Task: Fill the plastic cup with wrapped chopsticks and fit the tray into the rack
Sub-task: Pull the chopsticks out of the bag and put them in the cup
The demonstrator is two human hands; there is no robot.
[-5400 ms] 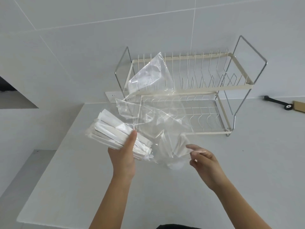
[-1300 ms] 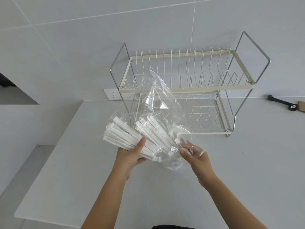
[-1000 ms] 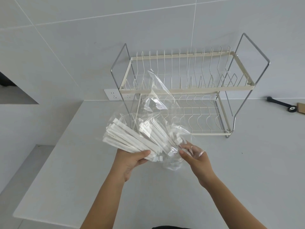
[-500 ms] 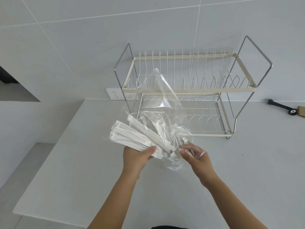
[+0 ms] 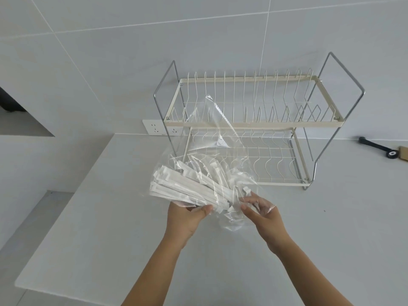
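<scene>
Above the bench (image 5: pixel 92 228), in front of the two-tier wire rack (image 5: pixel 254 123), both hands hold a clear plastic bag (image 5: pixel 217 138) of paper-wrapped chopsticks (image 5: pixel 187 187). Compared with a second ago, the left hand (image 5: pixel 185 217) has slid its grip to the near end of the bundle; its thumb now presses across the sticks from the side rather than pointing up over them, and its fingers are closed around the bundle. The right hand (image 5: pixel 263 214) pinches the bag's crumpled lower part as before, fingers narrow on the film. The bundle has fanned out a little and sits lower, its far ends pointing toward the rack's lower tier.

This reads as the chopsticks being worked free of the bag, an early step. No plastic cup and no tray are in view, so filling and fitting both seem not yet begun. A black-handled tool (image 5: pixel 376 147) lies well apart at the right.
</scene>
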